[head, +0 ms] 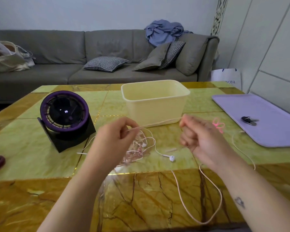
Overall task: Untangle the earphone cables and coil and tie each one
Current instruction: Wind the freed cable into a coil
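- Left hand (117, 136): thumb and forefinger pinch the pink cable (159, 122), in front of the near-left corner of the cream tub (154, 101).
- Right hand (197, 136): fingers curled into a fist around the same cable, in front of the tub's near-right corner. The hand is motion-blurred, so the exact finger placement cannot be told.
- Between the two hands the pink cable runs taut and off the table (40, 156), crossing the foot of the tub's near wall.
- Tangle (137, 148) of pink and white strands: on the table below the left hand's pinch, nearer the person than the tub.
- White earbud (172, 158): lies on the table just beside the tangle, on the person's side of the tub.
- The slack pink cable lies in a long loop further toward the person, well apart from the tub.
- White cable (241, 148): on the table, right of the tub and nearer the person.
- Bright pink loop (218, 123): just right of the tub's near-right corner; too blurred to identify.
- Fan (64, 113): black and purple, left of the tub.
- Lilac tray (266, 124): right of the tub, with keys (249, 120) on it.
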